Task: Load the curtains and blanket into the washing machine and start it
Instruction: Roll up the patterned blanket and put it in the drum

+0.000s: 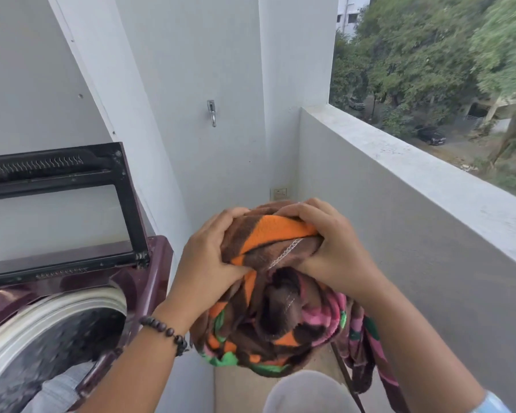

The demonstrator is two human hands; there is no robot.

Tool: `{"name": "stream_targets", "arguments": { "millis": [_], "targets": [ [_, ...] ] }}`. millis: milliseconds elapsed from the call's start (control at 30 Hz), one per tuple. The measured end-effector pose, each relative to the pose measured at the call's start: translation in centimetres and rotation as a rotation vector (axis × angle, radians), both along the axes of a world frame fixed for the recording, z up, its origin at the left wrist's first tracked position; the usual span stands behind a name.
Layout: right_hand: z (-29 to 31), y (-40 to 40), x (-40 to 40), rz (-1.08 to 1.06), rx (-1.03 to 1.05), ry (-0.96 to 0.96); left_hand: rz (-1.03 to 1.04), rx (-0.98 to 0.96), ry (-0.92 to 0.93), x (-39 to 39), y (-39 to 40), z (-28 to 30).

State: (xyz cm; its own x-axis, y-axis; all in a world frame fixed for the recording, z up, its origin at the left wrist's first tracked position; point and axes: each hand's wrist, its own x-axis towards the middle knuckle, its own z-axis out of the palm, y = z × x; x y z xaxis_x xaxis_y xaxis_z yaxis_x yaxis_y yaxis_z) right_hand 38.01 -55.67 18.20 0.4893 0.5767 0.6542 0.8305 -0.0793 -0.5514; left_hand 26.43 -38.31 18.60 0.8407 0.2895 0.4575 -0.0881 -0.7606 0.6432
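A bundled fleece blanket (268,320), brown with orange, pink and green patches, hangs in the air at centre. My left hand (209,263) grips its upper left side and my right hand (331,248) grips the top right fold. The maroon top-load washing machine (149,281) stands at lower left with its lid (57,210) raised. Pale grey cloth (57,389) lies inside the steel drum (57,338); whether it is a curtain I cannot tell.
A white balcony parapet (414,174) runs along the right, with trees and a street beyond. A metal hook (211,113) and a wall socket (280,192) sit on the far wall. A pale round object (307,391) is below the blanket. A narrow floor strip lies between machine and parapet.
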Motion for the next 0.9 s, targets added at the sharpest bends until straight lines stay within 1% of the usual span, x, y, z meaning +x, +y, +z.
{"name": "stream_targets", "arguments": {
  "millis": [100, 167, 233, 300, 400, 467, 500, 600, 733, 800, 900],
  "targets": [
    [0.5, -0.7, -0.3, 0.009, -0.082, 0.033, 0.012, -0.207, -0.152, 0.1, 0.1, -0.3],
    [0.3, -1.2, -0.2, 0.006, -0.149, 0.066, 0.024, -0.302, -0.236, 0.3, 0.1, -0.3],
    [-0.4, -2.0, 0.3, 0.014, -0.164, 0.144, 0.051, -0.392, -0.322, 0.5, 0.4, 0.0],
    [-1.3, -3.0, 1.2, 0.047, -0.142, 0.316, 0.074, -0.53, -0.435, 0.5, 1.0, 0.3],
    [-2.8, -4.1, 1.8, 0.193, -0.072, 0.638, 0.137, -0.77, -0.608, 0.5, 1.9, 0.7],
    [-3.8, -4.0, 1.4, 0.284, -0.023, 0.771, 0.142, -0.937, -0.697, 0.5, 1.8, 0.9],
    [-4.1, -3.6, 1.1, 0.307, 0.009, 0.816, 0.149, -0.98, -0.721, 0.5, 1.6, 0.9],
    [-4.7, -2.1, 0.6, 0.262, 0.123, 0.869, 0.133, -0.962, -0.704, 0.5, 0.7, 0.5],
    [-4.8, -1.2, 0.8, 0.155, 0.293, 0.866, 0.07, -0.898, -0.583, -0.3, 0.5, -0.1],
    [-4.8, -1.1, 1.1, 0.13, 0.364, 0.838, 0.05, -0.876, -0.464, -0.9, 1.3, -1.0],
    [-4.0, -1.2, 1.7, 0.082, 0.393, 0.741, -0.018, -0.842, -0.223, -2.1, 3.0, -2.2]
  ]
}}
